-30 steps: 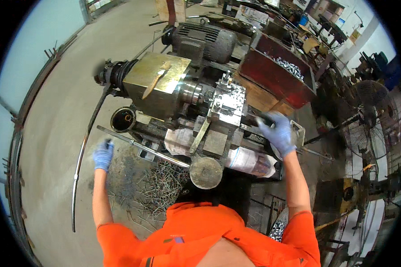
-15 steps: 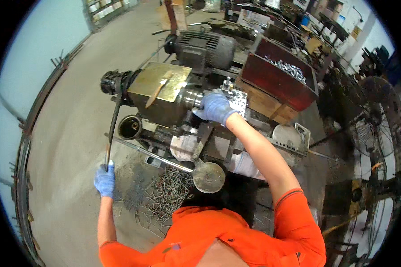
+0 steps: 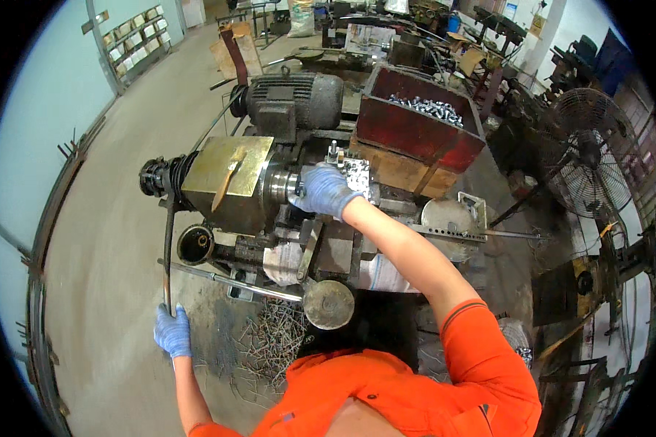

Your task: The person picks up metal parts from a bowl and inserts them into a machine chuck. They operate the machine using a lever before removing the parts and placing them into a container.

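A long dark lever (image 3: 168, 251) hangs down from the left end of a lathe-like machine. My left hand (image 3: 173, 331), in a blue knit glove, is closed round its lower end. My right hand (image 3: 322, 191), gloved alike, is at the steel chuck (image 3: 279, 185) on the machine's headstock, its fingers curled; whatever they hold is hidden. On the headstock's brass-coloured top plate (image 3: 251, 156) lies a wooden-handled brush (image 3: 228, 180). Just beyond my right hand, small metal parts lie on a plate (image 3: 357, 175).
A dark red bin (image 3: 415, 135) of small shiny metal parts stands behind on a wooden block. A grey electric motor (image 3: 295, 98) sits behind the headstock. Metal scrap (image 3: 273, 339) litters the floor by a round disc (image 3: 328, 304). A large fan (image 3: 587, 153) stands at right.
The view has tilted and turned, so the machine appears lower and farther left. My left hand stays on the lever and my right hand stays at the chuck.
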A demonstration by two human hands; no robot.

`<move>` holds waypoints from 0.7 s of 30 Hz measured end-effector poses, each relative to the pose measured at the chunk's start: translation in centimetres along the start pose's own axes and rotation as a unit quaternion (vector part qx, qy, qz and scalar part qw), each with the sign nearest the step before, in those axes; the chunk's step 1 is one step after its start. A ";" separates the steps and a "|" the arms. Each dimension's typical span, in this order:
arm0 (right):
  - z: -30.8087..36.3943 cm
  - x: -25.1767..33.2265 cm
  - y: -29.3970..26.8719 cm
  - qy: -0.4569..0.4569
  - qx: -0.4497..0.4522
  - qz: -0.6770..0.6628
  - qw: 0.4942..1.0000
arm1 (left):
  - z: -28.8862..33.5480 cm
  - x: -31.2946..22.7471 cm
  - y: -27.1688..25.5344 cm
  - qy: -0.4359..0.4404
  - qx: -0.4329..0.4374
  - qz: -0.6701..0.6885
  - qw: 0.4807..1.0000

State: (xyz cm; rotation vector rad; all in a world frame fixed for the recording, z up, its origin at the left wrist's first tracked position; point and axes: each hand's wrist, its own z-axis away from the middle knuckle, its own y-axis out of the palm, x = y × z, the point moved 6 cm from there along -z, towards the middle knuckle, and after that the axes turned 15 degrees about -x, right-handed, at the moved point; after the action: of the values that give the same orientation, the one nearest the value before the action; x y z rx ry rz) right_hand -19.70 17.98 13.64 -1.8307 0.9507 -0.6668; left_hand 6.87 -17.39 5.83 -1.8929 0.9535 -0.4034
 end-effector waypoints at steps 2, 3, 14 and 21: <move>0.9 -1.2 -3.5 0.019 0.009 -0.002 1.000 | 0.3 1.3 0.4 0.009 -0.005 0.005 1.000; 2.2 -2.0 -6.8 0.017 -0.063 -0.026 0.998 | 0.3 1.5 1.0 0.008 0.006 0.011 1.000; 9.5 -15.4 -18.8 0.085 -0.323 0.090 0.938 | -1.8 -11.7 -2.5 0.274 -0.020 0.174 0.946; 26.9 -19.3 -19.0 0.262 -0.243 0.016 0.934 | 4.4 -21.4 3.6 0.388 0.102 0.301 0.865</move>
State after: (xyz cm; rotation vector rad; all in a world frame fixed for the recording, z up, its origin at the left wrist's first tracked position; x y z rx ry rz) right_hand -3.49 52.11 18.91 -2.0964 1.6095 -0.9942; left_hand -5.74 0.63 3.00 -1.1189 1.8751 -0.8669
